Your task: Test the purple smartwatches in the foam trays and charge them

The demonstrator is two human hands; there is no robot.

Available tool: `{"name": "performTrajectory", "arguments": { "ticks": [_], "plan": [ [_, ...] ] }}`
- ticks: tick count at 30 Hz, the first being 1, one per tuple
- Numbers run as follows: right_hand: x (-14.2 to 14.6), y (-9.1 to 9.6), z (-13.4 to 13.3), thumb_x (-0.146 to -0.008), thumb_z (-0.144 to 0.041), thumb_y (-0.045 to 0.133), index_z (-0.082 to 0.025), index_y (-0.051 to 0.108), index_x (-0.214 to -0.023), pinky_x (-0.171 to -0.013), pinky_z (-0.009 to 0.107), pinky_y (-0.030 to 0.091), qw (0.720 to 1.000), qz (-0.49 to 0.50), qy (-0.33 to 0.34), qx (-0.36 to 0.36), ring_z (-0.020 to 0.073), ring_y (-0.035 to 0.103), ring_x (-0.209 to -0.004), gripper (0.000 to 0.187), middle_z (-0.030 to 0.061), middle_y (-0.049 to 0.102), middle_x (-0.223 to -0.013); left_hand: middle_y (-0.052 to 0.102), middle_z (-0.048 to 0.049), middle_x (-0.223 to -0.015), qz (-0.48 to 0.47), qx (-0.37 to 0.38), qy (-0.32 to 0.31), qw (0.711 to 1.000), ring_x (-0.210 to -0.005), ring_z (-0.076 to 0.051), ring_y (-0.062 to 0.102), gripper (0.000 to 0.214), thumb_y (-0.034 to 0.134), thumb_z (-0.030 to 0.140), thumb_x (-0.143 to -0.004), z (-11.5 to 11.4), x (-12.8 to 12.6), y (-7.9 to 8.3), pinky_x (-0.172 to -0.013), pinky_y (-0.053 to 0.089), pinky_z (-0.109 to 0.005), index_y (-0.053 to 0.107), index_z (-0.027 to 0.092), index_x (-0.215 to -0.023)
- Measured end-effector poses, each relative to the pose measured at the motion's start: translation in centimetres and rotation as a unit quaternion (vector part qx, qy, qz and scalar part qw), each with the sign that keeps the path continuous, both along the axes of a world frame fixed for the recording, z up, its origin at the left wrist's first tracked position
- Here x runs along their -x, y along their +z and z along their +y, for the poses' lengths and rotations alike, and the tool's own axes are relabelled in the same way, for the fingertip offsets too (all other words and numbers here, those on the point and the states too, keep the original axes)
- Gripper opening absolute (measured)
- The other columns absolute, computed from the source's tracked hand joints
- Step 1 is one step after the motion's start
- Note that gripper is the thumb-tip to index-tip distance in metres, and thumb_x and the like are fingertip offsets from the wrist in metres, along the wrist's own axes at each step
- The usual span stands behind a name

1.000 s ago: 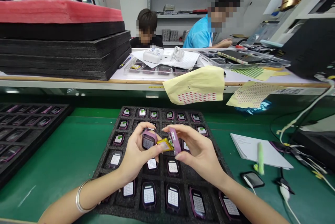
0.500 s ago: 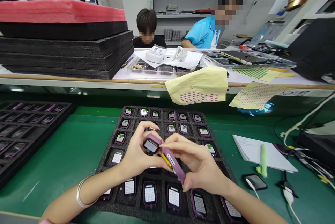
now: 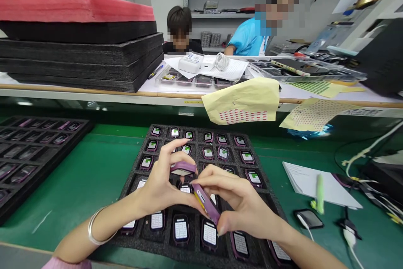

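My left hand (image 3: 160, 181) is closed, its fingers on a purple-rimmed smartwatch body (image 3: 183, 167) whose screen is tilted downward. In my right hand (image 3: 239, 197) is a purple watch case (image 3: 206, 204) held edge-on, with a slot in its side and a yellow strip along its inner edge. My left thumb reaches to that yellow side. The two pieces come close near my right fingertips; whether they are joined I cannot tell. Below both hands lies a black foam tray (image 3: 170, 250) of strapless smartwatches, such as one with a lit screen (image 3: 181, 229).
Another foam tray (image 3: 78, 134) of watches lies at left. A shelf edge (image 3: 170, 98) crosses behind, bearing stacked black foam (image 3: 78, 65) and chargers (image 3: 190, 63). Yellow sticker sheets (image 3: 242, 101) hang over it. Paper (image 3: 317, 185) and cables lie right. Two people sit beyond.
The smartwatch in my left hand has tipped, so its screen now shows nearly edge-on. The purple case in my right hand has shifted slightly. The view has moved a little.
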State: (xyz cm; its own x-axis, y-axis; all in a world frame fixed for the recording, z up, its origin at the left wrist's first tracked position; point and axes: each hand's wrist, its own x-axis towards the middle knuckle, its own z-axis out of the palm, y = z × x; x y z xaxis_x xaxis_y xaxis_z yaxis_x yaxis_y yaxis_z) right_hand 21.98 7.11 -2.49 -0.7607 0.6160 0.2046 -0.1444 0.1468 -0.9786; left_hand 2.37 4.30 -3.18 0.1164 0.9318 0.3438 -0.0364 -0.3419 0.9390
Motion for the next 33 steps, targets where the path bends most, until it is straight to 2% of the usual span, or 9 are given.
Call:
{"name": "performTrajectory", "arguments": {
  "ticks": [5,9,11,15,17,20,24,28,33],
  "plan": [
    [-0.1,0.1,-0.2,-0.070,-0.050,0.077,-0.023,0.066,-0.115,-0.078,0.033,0.050,1.000,-0.001,-0.004,-0.027,0.0214,0.054,-0.090,0.053,0.0090,0.053,-0.099,0.062,0.0004,-0.084,-0.048,0.040,0.004,0.998,-0.071,-0.018,0.060,0.102,0.088,0.005,-0.041,-0.3,-0.3,0.3,-0.061,0.045,-0.025,0.037,0.029,-0.126],
    [0.3,0.1,-0.2,-0.074,-0.048,0.075,-0.021,0.065,-0.114,-0.070,0.030,0.053,0.997,0.035,-0.026,0.067,0.0187,0.056,-0.082,0.050,0.0084,0.052,-0.101,0.060,0.0004,-0.087,-0.024,0.025,0.041,0.999,-0.076,-0.019,0.059,0.104,0.087,0.005,-0.046,0.4,-1.0,0.0,-0.064,0.046,-0.026,0.031,0.030,-0.130],
    [0.5,0.0,-0.1,-0.077,-0.046,0.073,-0.020,0.061,-0.116,-0.062,0.028,0.054,0.990,0.064,-0.041,0.117,0.0183,0.059,-0.077,0.048,0.0087,0.056,-0.100,0.059,-0.0013,-0.092,-0.019,0.048,0.053,0.997,-0.080,-0.019,0.058,0.102,0.085,0.007,-0.050,0.9,-1.2,-0.3,-0.067,0.047,-0.027,0.029,0.029,-0.132],
    [0.9,-0.4,0.2,-0.078,-0.028,0.075,-0.020,0.053,-0.117,-0.045,0.018,0.051,0.979,0.096,-0.065,0.169,0.0149,0.060,-0.068,0.045,0.0086,0.058,-0.101,0.057,-0.0047,-0.102,-0.036,0.135,0.018,0.990,-0.088,-0.020,0.059,0.094,0.084,0.016,-0.057,1.7,-1.1,-1.1,-0.079,0.049,-0.031,0.030,0.026,-0.133],
    [1.1,-0.7,0.4,-0.078,-0.023,0.074,-0.019,0.053,-0.116,-0.042,0.015,0.048,0.976,0.089,-0.074,0.187,0.0124,0.058,-0.064,0.043,0.0061,0.059,-0.092,0.058,-0.0053,-0.101,-0.062,0.167,-0.008,0.984,-0.088,-0.020,0.060,0.089,0.084,0.022,-0.059,1.8,-0.9,-1.5,-0.080,0.049,-0.032,0.032,0.024,-0.132],
    [1.1,-1.1,0.8,-0.078,-0.022,0.074,-0.018,0.053,-0.113,-0.041,0.014,0.048,0.973,0.075,-0.082,0.204,0.0107,0.055,-0.059,0.041,0.0022,0.059,-0.079,0.058,-0.0056,-0.098,-0.100,0.174,-0.026,0.979,-0.084,-0.019,0.060,0.084,0.083,0.031,-0.062,1.7,-0.7,-1.6,-0.076,0.050,-0.031,0.036,0.022,-0.130],
    [0.9,-1.4,1.5,-0.072,-0.017,0.078,-0.018,0.053,-0.114,-0.036,0.012,0.046,0.977,0.049,-0.125,0.165,0.0105,0.058,-0.060,0.048,0.0058,0.061,-0.095,0.057,-0.0094,-0.098,-0.165,0.199,-0.033,0.965,-0.083,-0.021,0.060,0.065,0.070,0.048,-0.074,1.4,-0.6,-0.8,-0.062,0.051,-0.029,0.043,0.016,-0.124],
    [0.7,-1.5,1.9,-0.074,-0.019,0.077,-0.018,0.049,-0.118,-0.033,0.013,0.045,0.978,0.025,-0.152,0.142,0.0091,0.057,-0.049,0.052,0.0052,0.063,-0.089,0.061,-0.0120,-0.102,-0.235,0.260,-0.059,0.935,-0.093,-0.023,0.061,0.031,0.054,0.028,-0.087,0.8,-0.3,0.1,-0.072,0.053,-0.032,0.051,0.014,-0.114],
    [0.6,-1.3,1.8,-0.076,-0.015,0.075,-0.020,0.048,-0.118,-0.038,0.015,0.050,0.975,0.067,-0.150,0.147,0.0109,0.060,-0.054,0.051,0.0068,0.066,-0.092,0.062,-0.0115,-0.105,-0.233,0.235,-0.073,0.941,-0.097,-0.024,0.062,0.041,0.050,0.005,-0.078,0.2,0.0,0.4,-0.081,0.053,-0.035,0.047,0.015,-0.118]
  ]
}}
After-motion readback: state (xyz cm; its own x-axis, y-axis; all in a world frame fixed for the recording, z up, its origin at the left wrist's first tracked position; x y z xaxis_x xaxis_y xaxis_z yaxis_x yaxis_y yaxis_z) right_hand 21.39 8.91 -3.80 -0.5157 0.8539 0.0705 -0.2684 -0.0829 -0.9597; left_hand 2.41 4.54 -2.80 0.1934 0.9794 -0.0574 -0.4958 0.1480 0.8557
